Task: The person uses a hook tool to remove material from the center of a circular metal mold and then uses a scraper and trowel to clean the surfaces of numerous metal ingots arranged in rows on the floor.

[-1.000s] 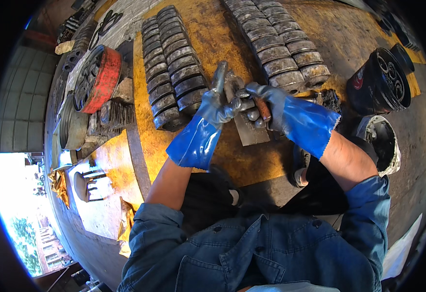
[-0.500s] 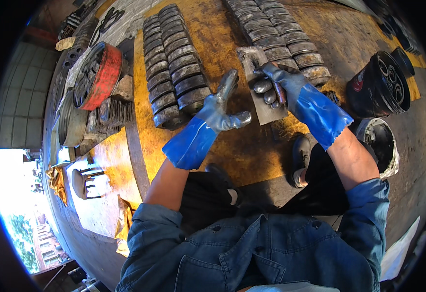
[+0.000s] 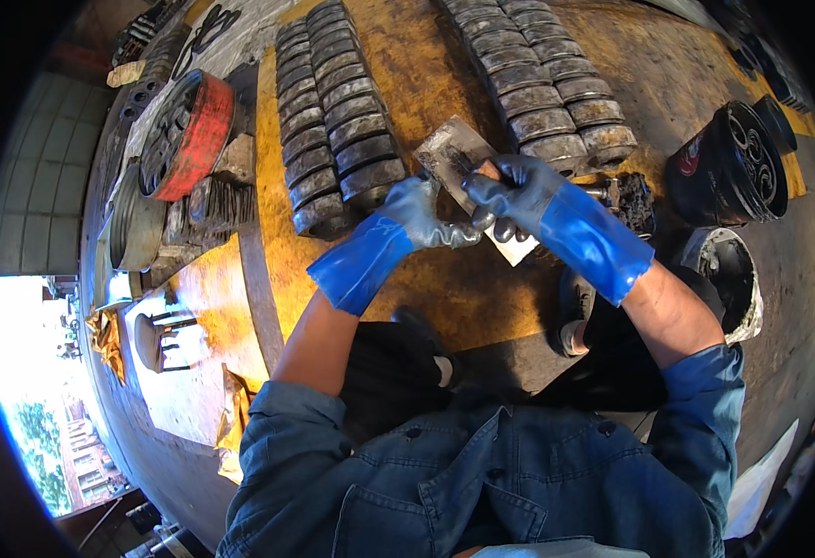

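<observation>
Both my hands wear grey-palmed gloves with long blue cuffs. My right hand (image 3: pixel 524 193) is closed round the handle of a flat rectangular trowel (image 3: pixel 447 153), its metal blade smeared with dark grease. The blade now slants, its far end pointing up and left. Close beside the blade's left edge is my left hand (image 3: pixel 415 219), curved, with a gap between thumb and fingers and dark smears on it. Nothing that I can make out lies in it. Past my hands stand two double rows of round, thick metal rings, the left rows (image 3: pixel 361 130) and the right rows (image 3: pixel 542 88).
At right stand a black bucket (image 3: pixel 705 177) with rings in it and a white-rimmed bucket (image 3: pixel 756 312). A dark greasy heap (image 3: pixel 635 200) sits right of my right hand. Left are a red-sided round container (image 3: pixel 207 139), stacked metal pieces (image 3: pixel 212 206) and a stool (image 3: pixel 150 342).
The trowel has turned, its far end swinging left, and my right hand has moved slightly left and lower. My left hand's raised fingers have bent in toward the blade.
</observation>
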The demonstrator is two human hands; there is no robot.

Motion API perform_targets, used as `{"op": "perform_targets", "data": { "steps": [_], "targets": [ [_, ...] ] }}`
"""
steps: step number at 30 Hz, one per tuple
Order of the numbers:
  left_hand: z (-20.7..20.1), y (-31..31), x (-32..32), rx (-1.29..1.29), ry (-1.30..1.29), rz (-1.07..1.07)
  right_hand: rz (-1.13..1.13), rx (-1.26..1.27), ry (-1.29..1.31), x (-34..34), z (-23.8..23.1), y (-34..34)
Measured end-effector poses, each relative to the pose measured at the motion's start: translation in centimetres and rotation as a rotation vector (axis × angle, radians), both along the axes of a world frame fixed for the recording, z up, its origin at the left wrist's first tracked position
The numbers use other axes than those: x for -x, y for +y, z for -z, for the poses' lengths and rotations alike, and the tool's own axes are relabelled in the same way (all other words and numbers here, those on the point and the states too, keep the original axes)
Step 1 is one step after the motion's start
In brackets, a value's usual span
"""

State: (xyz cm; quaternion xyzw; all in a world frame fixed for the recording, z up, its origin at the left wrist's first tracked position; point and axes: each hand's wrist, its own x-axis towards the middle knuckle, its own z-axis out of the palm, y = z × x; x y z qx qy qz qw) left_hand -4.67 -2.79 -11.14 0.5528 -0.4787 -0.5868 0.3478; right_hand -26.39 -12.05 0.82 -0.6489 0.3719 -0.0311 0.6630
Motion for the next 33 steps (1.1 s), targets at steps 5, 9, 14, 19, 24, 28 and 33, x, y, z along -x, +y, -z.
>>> {"op": "perform_targets", "data": {
  "steps": [5, 9, 14, 19, 24, 28, 33],
  "targets": [
    [-8.6, 0.5, 3.1, 0.215, -0.859, 0.082, 0.168, -0.100, -0.133, 1.0, 1.3, -2.5],
    [-9.0, 0.7, 2.8, 0.230, -1.020, 0.185, 0.106, 0.122, -0.030, 0.4, -0.2, -0.6],
    [-7.3, 0.9, 2.1, 0.139, -1.253, 0.150, 0.031, 0.027, -0.029, -0.1, -0.2, 0.1],
    [-6.6, 0.3, 0.7, 0.465, -1.332, -0.215, 0.250, -0.084, -0.179, 0.6, 0.2, -1.1],
    [-6.2, 0.0, -0.2, 0.696, -1.441, -0.323, 0.133, -0.079, 0.007, 0.3, 0.4, 0.0],
    [-6.3, -0.3, 0.3, 0.693, -1.464, -0.327, 0.131, -0.068, 0.089, -0.1, 1.0, 0.9],
    [-5.9, -0.2, 0.3, 0.586, -1.486, -0.323, 0.118, -0.105, 0.042, -0.4, 0.5, 2.7]
  ]
}}
